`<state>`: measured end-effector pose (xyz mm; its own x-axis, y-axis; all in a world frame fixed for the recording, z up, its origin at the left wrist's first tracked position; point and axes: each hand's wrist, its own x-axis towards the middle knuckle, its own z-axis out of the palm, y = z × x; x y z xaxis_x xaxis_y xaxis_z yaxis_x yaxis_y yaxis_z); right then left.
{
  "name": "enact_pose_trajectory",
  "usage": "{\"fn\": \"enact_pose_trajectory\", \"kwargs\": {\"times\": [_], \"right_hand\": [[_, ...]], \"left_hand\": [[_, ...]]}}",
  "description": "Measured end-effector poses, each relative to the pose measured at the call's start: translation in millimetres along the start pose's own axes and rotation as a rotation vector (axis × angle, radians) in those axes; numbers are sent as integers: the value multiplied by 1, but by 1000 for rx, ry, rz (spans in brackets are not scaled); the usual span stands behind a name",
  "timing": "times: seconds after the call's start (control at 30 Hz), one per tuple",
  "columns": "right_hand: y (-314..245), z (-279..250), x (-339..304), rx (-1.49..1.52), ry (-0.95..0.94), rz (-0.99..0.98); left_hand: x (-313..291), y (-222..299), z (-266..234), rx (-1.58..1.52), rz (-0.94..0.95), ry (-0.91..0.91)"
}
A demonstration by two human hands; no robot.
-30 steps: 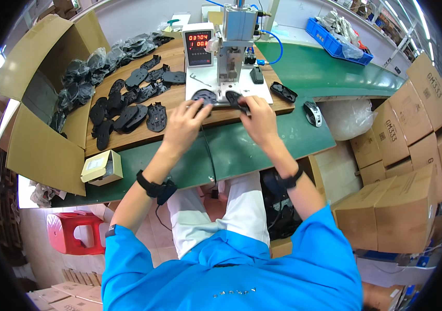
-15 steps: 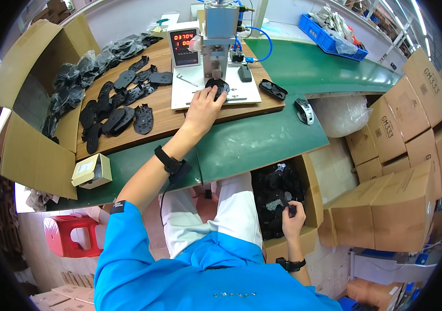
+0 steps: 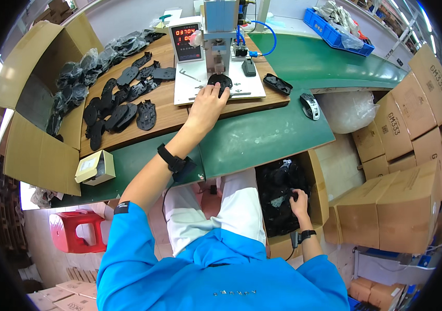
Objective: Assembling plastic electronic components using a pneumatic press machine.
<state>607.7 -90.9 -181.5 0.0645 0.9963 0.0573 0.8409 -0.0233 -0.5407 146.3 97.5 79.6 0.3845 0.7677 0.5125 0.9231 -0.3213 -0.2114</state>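
My left hand point(image 3: 208, 108) reaches up to the white base plate point(image 3: 183, 94) of a bench press point(image 3: 220, 26). Its fingers hold a rounded black plastic mouse shell point(image 3: 221, 81) beneath the press head. Down at the right, my right hand point(image 3: 300, 205) is over an open cardboard box point(image 3: 320, 193) full of black parts point(image 3: 277, 207). Its fingers are closed around a small black plastic part point(image 3: 294, 196), mostly hidden by the fingers and dark surroundings. A hex key point(image 3: 190, 75) lies on the press plate, left of the shell.
Several black shells point(image 3: 122, 115) cover the wooden board point(image 3: 171, 115) on the left, by a large open carton point(image 3: 44, 155). A black shell point(image 3: 278, 83) and a computer mouse point(image 3: 310, 106) sit right of the press. Stacked cartons point(image 3: 387, 207) stand at right; a red stool point(image 3: 78, 232) at lower left.
My right hand has moved up and slightly right, further over the box of parts. My left hand stays at the shell under the press. The whole view has shifted a little.
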Motion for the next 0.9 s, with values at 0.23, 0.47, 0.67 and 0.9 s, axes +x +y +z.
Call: {"fn": "enact_pose_trajectory", "kwargs": {"times": [0.23,0.47,0.67,0.9], "right_hand": [[-121,-66,48,102,-68,-241],[-322,-122,101,147,147,-882],[-401,-68,185,6,247,-1006],[-421,-26,217,-108,300,-947]], "left_hand": [[-5,-16,-3,-169,-23,51],[-5,-14,1,-253,-100,70],[-2,-7,1,-363,-168,95],[-5,-5,0,-428,-202,154]]}}
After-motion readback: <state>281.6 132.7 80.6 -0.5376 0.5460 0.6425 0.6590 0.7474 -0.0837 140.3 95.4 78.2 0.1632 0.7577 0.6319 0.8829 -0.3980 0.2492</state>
